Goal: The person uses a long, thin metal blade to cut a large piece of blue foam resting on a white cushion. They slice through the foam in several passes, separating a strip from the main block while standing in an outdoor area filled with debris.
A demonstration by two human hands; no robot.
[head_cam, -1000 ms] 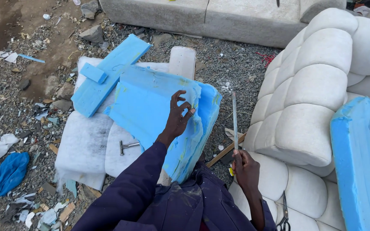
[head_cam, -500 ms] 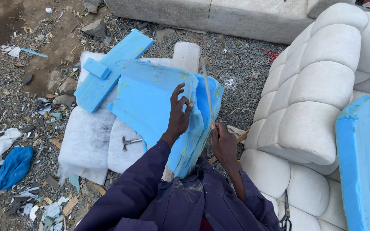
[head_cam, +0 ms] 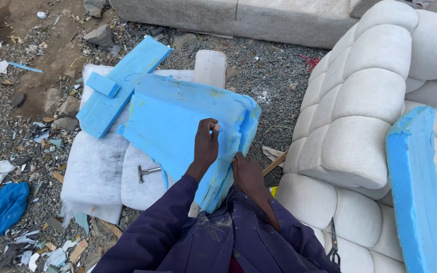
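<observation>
Your left hand [head_cam: 206, 145] lay flat on the top face of the thick blue foam slab [head_cam: 188, 126], fingers spread and released, pressing its spongy surface. Your right hand [head_cam: 248, 174] was clenched against the slab's ragged right edge; whether it gripped a tool, you could not tell. The slab rested tilted over fluffy white wadding pads [head_cam: 97, 169] on the gravel. A long blue foam strip [head_cam: 122, 86] lay beyond. A quilted, puffy cream sofa [head_cam: 365, 101] stood just right, bearing another foam slab [head_cam: 418, 187].
</observation>
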